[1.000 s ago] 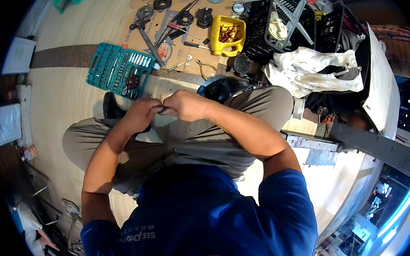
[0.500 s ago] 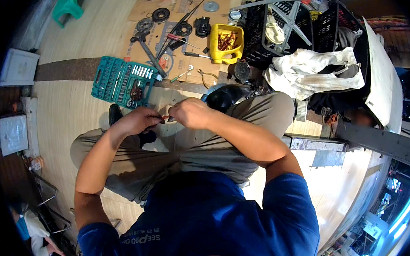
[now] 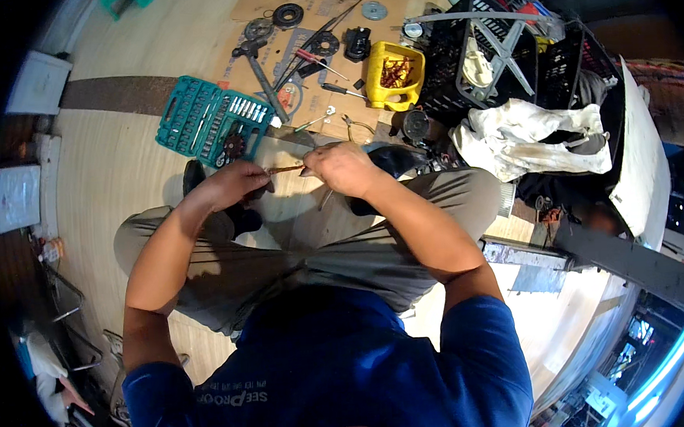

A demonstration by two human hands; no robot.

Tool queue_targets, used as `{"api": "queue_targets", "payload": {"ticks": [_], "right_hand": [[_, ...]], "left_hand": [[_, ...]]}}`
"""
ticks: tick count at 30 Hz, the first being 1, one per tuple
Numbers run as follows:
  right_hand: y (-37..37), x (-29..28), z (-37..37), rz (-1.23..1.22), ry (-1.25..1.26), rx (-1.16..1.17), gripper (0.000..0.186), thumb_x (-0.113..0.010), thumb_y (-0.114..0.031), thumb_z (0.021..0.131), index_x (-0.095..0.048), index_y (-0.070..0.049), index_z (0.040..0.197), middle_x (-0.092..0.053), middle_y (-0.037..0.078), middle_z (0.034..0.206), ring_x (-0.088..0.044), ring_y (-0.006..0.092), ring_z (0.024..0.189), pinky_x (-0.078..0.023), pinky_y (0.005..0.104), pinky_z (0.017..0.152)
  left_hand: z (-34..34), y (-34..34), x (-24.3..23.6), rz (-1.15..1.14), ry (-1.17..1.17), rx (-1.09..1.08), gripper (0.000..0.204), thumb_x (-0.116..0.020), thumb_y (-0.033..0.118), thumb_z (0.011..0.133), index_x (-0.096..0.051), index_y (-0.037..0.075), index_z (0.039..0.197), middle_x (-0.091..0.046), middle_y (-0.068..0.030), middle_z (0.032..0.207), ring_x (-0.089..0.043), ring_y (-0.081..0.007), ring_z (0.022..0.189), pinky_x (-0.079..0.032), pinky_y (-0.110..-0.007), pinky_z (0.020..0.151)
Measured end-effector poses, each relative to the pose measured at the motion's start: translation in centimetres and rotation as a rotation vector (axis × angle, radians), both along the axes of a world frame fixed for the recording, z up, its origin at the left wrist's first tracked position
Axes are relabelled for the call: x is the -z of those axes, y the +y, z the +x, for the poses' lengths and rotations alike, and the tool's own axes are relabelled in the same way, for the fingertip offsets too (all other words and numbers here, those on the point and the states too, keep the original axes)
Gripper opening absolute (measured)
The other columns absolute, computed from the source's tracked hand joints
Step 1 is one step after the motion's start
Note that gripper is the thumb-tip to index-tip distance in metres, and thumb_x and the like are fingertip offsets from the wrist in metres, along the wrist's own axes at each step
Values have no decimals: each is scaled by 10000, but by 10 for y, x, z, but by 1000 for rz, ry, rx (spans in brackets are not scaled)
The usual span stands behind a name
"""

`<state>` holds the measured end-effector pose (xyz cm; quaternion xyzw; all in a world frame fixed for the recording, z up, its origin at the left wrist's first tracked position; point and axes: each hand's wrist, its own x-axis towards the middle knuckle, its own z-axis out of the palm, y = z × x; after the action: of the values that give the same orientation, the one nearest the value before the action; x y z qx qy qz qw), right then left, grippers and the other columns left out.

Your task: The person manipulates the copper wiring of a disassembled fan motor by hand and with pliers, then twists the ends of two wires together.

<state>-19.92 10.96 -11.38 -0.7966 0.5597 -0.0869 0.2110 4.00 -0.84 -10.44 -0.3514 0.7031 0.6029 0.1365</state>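
A thin reddish-brown strand (image 3: 284,169), perhaps copper wire, runs straight between my two hands above the floor. My left hand (image 3: 234,182) is closed on one end of it, with a dark patch by the fingertips that I cannot make out. My right hand (image 3: 341,168) pinches the other end. Below the right hand a thin pale strip (image 3: 325,200) shows; whether it is held is unclear. Just beyond my hands lie an open green socket set case (image 3: 183,117), pliers (image 3: 358,125) with spread handles, and a small screwdriver (image 3: 313,122).
Farther off, a cut yellow jug (image 3: 418,87) holds copper-coloured pieces. A hammer (image 3: 259,74), black rings (image 3: 288,16) and other tools lie on cardboard (image 3: 230,52). At right stand black crates (image 3: 447,82) and a stained white cloth (image 3: 501,125). Another person's sleeve (image 3: 45,357) shows lower left.
My hands have drawn apart, the right one moving rightward, and more of the strand shows between them. The floor things have shifted a little rightward as the view turned.
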Motion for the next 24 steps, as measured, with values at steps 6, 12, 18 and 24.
{"api": "queue_targets", "payload": {"ticks": [6,12,18,24], "right_hand": [[-2,-7,-7,-162,47,53,83,-545,-143,785,-564,-76,829,-633,122,733,-637,311,714,-493,419,587],[-5,-17,6,-102,67,-2,144,-541,-210,823,-586,-73,812,-644,91,750,-648,285,720,-500,406,603],[-4,-14,9,-138,12,-13,153,-549,-223,833,-586,-75,811,-643,93,760,-646,286,733,-498,400,607],[-2,-22,10,-119,-33,12,172,-573,-242,831,-583,-72,809,-646,104,755,-646,294,730,-496,404,606]], "left_hand": [[-15,-2,-17,166,97,-378,295,-492,257,974,-613,-12,969,-578,-16,801,-496,-116,696,-425,-285,635],[-15,-2,-10,-33,149,55,266,-517,200,938,-631,-28,1014,-655,-125,832,-609,-203,756,-470,-346,695],[-17,3,-8,-297,110,241,231,-576,177,883,-625,-42,940,-639,-200,845,-622,-336,777,-465,-400,684],[-15,13,-4,-544,291,235,180,-598,148,864,-581,-31,850,-588,-204,771,-580,-394,765,-442,-444,664]]}}
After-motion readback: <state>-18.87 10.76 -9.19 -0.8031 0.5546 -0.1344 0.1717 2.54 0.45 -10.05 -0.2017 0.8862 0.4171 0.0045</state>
